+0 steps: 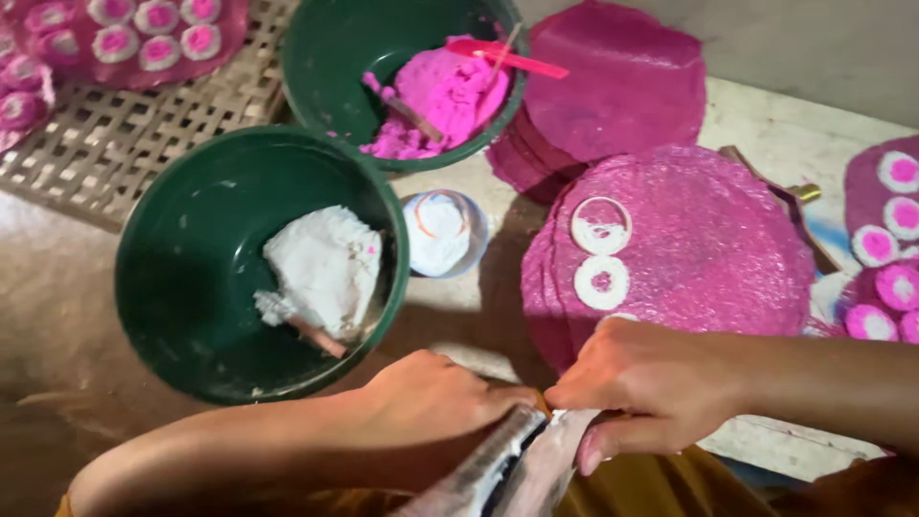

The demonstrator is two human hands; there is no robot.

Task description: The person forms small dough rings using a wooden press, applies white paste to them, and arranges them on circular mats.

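Note:
My left hand [436, 397] and my right hand [641, 378] meet at the bottom centre, both pinching the top of a pale, paste-smeared bag [517, 469] that hangs down toward my lap. Just beyond my right hand lies a stack of round pink sheets [708, 239] with two white paste rings [601, 254] on the top one. A green bowl [191, 249] holding white paste [325, 268] and a stick sits by my left hand.
A second green bowl [335, 48] holds pink paste [440, 96] and a pink spatula. A small white cup [442, 233] stands between the bowls and the sheets. More pink sheets [622, 77] lie behind. Decorated discs rest on a woven tray [124, 144] and at the right edge [885, 249].

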